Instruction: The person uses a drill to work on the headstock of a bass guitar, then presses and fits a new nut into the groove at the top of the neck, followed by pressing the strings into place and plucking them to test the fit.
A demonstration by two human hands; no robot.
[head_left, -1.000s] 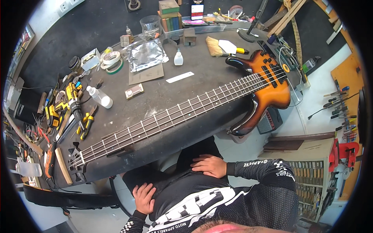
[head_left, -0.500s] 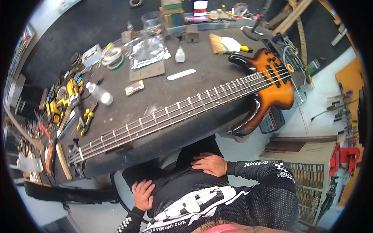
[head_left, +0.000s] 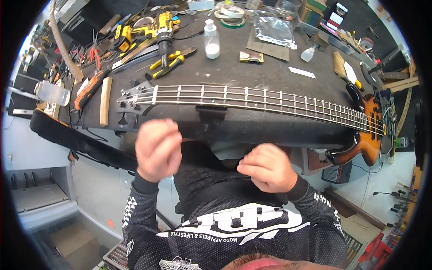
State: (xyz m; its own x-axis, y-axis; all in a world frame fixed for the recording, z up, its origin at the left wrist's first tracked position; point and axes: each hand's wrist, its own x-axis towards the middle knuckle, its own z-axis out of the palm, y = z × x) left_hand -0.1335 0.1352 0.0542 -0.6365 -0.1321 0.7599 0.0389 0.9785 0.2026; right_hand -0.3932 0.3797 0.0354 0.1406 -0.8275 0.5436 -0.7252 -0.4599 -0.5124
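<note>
An electric bass guitar (head_left: 270, 100) with a glossy sunburst body lies strings up along the front of the dark workbench. Its black headstock points left and the body rests at the right. Raised just below the headstock and the first frets is my left hand (head_left: 158, 148), slightly blurred, its fingers curled and no object visible in them. My right hand (head_left: 268, 167) hovers before the bench edge, below the middle of the neck, with fingers bent and pressed together; nothing shows in it. Both hands are apart from the bass. A dark block (head_left: 211, 111) shows under the neck.
Behind the neck stand a clear bottle (head_left: 212, 42) with white contents and a small yellow-and-dark packet (head_left: 251, 57). Yellow-handled pliers (head_left: 168, 66), a drill (head_left: 164, 33) and a wooden stick (head_left: 105, 101) lie left. A brush (head_left: 339, 65) lies right; a black strap-like case (head_left: 76, 139) hangs at the left edge.
Both hands have lifted from my lap and moved up toward the neck, their fingers now curled. The view has swung left, so the bass sits further right and nearly level.
</note>
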